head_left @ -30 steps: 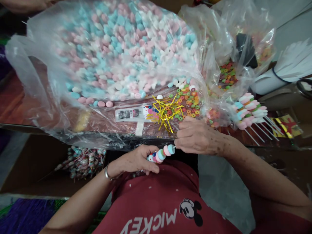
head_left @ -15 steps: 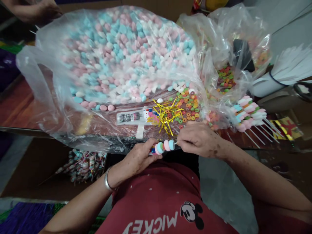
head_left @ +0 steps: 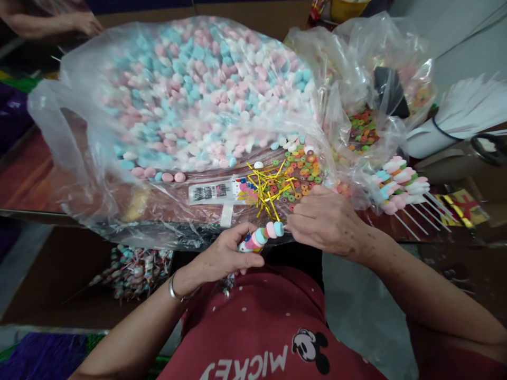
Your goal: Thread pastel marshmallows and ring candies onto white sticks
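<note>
A skewer of pink and blue candies (head_left: 271, 230) with small coloured rings between them lies across the space between my hands. My left hand (head_left: 227, 253) is closed round a printed clear wrapper (head_left: 246, 244) at the skewer's left end. My right hand (head_left: 322, 219) pinches the thin stick at the other end, beside the blue candy. Just beyond my hands are yellow twist ties (head_left: 271, 191), loose fruit-coloured rings (head_left: 307, 171) and a flat stack of printed wrappers (head_left: 209, 191).
A big clear bag of pastel candies (head_left: 206, 89) covers the table's middle. Finished-looking skewers (head_left: 402, 184) lie at right, near white sticks (head_left: 475, 105). A box of wrapped skewers (head_left: 138, 272) stands lower left. Another person's hand (head_left: 85, 22) is at upper left.
The wrapper has come up over the skewer's left end, and more of it shows in my left hand. My left thumb has moved away from the candies. The other person's hand has shifted.
</note>
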`<state>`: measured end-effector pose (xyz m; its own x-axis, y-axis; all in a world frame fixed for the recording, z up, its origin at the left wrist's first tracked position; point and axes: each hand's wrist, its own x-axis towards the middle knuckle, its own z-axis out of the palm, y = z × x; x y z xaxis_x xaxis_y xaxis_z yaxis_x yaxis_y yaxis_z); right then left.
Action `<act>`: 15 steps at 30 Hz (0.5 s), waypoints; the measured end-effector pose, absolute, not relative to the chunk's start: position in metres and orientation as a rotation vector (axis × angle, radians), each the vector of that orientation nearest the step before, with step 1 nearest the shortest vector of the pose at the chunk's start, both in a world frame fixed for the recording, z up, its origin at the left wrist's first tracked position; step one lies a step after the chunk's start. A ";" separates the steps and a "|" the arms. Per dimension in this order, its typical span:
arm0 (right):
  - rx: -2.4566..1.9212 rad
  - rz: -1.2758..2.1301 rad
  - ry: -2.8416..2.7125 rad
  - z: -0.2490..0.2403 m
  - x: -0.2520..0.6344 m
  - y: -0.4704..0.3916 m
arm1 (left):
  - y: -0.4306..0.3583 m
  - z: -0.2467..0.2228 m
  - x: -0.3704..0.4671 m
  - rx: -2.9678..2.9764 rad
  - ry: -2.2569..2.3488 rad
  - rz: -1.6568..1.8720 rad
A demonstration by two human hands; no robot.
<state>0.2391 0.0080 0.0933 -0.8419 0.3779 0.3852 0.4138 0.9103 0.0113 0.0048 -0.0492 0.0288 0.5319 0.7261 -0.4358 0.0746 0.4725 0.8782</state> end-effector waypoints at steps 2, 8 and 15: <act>-0.506 -0.038 -2.712 0.094 0.240 0.010 | -0.049 0.027 0.004 1.044 0.988 0.497; -0.549 0.219 -2.758 0.079 0.235 0.008 | -0.048 0.026 0.003 1.549 0.970 0.466; -0.831 0.646 -2.674 0.060 0.230 0.005 | -0.047 0.018 0.011 1.781 1.049 0.533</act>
